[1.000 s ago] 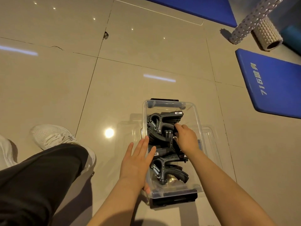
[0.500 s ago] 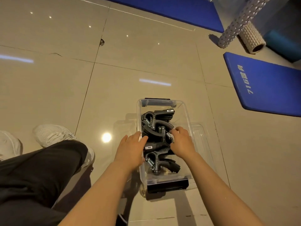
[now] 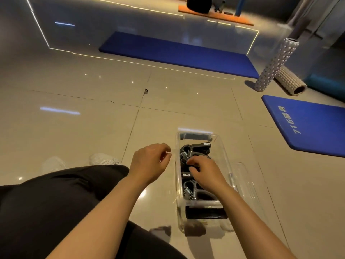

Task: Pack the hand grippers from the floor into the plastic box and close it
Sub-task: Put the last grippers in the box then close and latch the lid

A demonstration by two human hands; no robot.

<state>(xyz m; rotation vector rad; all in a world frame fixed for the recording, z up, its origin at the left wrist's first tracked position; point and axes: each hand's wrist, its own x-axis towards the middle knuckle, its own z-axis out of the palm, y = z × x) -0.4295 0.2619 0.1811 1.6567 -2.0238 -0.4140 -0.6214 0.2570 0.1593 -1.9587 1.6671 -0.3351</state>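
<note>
Nearest the viewer, a knee in black trousers and both bare forearms enter from below. The clear rectangular plastic box stands open on the beige tiled floor, its long axis running away from the viewer, a black latch at the near short end and a second at the far end. Inside lie the black sprung hand grippers, stacked along that axis; the far one points its handles right, its coil spring left; the near one shows its spring toward the left wall. The right hand reaches into the box, fingers curled down onto the middle gripper; whether they clamp it or merely press cannot be told. The left hand hovers just left of the box, fingers loosely curled, holding nothing. A transparent lid appears to lie beside the right wall. Judged step: settling the grippers flat. Done well, handles nest below the rim so the lid seats and both latches catch. Farther off: a blue exercise mat, two pale foam rollers, a longer blue mat
</note>
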